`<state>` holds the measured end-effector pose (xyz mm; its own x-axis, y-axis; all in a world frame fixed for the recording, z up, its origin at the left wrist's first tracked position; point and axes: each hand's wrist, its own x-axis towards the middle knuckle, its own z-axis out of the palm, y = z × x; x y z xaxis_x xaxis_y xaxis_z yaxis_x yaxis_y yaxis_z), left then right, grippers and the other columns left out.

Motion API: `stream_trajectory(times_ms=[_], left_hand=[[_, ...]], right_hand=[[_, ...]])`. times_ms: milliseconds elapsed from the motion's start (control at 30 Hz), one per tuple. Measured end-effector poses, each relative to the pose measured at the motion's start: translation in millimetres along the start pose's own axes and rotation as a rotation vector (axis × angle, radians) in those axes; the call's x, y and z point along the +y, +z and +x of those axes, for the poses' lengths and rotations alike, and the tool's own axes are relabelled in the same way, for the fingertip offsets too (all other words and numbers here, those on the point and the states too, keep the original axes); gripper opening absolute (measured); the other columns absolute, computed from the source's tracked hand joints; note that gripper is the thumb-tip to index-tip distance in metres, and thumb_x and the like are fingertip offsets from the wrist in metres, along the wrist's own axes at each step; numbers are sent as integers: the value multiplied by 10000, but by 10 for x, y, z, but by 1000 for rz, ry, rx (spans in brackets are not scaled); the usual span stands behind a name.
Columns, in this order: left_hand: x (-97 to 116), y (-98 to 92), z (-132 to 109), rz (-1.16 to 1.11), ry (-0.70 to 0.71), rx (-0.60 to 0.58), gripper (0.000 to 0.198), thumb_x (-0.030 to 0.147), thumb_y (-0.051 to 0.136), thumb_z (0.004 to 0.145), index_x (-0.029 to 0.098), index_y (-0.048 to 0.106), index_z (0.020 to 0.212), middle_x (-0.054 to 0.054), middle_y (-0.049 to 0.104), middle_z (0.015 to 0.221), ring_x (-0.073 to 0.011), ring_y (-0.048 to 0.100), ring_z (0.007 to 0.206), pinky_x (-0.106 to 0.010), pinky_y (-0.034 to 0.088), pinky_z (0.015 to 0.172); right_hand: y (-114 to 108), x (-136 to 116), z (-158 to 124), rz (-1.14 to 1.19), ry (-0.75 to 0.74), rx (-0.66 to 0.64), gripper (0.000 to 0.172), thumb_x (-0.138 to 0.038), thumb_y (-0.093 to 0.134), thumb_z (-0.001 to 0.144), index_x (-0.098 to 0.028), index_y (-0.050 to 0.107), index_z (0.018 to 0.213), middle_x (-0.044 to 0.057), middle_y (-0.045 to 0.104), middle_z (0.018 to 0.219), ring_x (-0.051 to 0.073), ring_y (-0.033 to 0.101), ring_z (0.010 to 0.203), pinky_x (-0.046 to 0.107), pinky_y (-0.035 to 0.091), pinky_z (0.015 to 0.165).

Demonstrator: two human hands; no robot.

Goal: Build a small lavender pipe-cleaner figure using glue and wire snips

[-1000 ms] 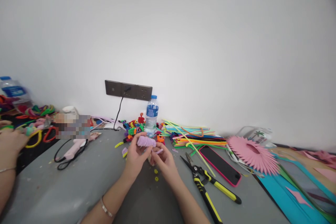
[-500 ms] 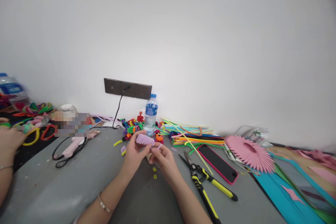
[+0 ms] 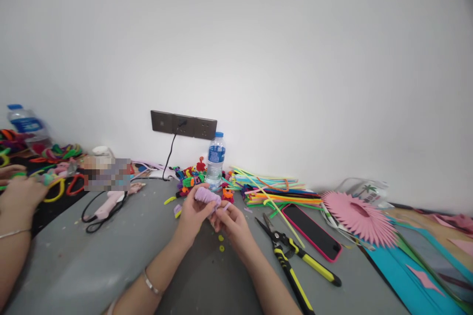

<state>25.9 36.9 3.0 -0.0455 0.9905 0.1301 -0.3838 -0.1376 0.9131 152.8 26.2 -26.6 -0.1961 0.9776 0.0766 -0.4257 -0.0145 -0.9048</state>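
A light purple pipe cleaner coil [image 3: 205,196], wound into thick rings, is held up over the grey table. My left hand [image 3: 192,214] grips it, fingers wrapped behind and thumb across its lower right end. Close beside it, my right hand [image 3: 231,221] pinches the loose purple end [image 3: 226,206] between thumb and fingertip. The two hands nearly touch, and the lower part of the coil is partly covered by fingers. Two small yellow bits [image 3: 221,243] lie on the table just below the hands.
Black-and-yellow shears [image 3: 283,243] lie open at right, near a pink-cased phone [image 3: 312,231] and bundled pipe cleaners [image 3: 281,192]. A water bottle [image 3: 215,160] stands behind my hands. At left are a pink glue gun [image 3: 108,205] with its cord and another person's hand [image 3: 24,194].
The view has shifted slightly, so everything sits a little further right. My hands keep the same hold on the purple coil. At left, more of the other person's hands shows.
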Motion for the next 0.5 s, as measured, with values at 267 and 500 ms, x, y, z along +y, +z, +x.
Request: stream_trajectory(times_ms=[267, 500], left_hand=[[-93, -32, -15, 83, 56, -25, 463, 218, 782, 656, 189, 562, 1063, 18, 638, 815, -149, 677, 759, -267, 550, 750], [-85, -41, 4, 79, 44, -12, 462, 221, 780, 644, 196, 568, 1054, 20, 642, 806, -148, 676, 736, -273, 555, 718]], right_hand=[[-14, -28, -3, -63, -15, 10, 463, -591, 776, 688, -172, 601, 777, -27, 640, 570, 65, 520, 429, 180, 404, 468], [-21, -37, 3, -184, -45, 28, 488, -639, 748, 680, -185, 583, 750, -24, 633, 537, 91, 512, 424, 216, 419, 474]])
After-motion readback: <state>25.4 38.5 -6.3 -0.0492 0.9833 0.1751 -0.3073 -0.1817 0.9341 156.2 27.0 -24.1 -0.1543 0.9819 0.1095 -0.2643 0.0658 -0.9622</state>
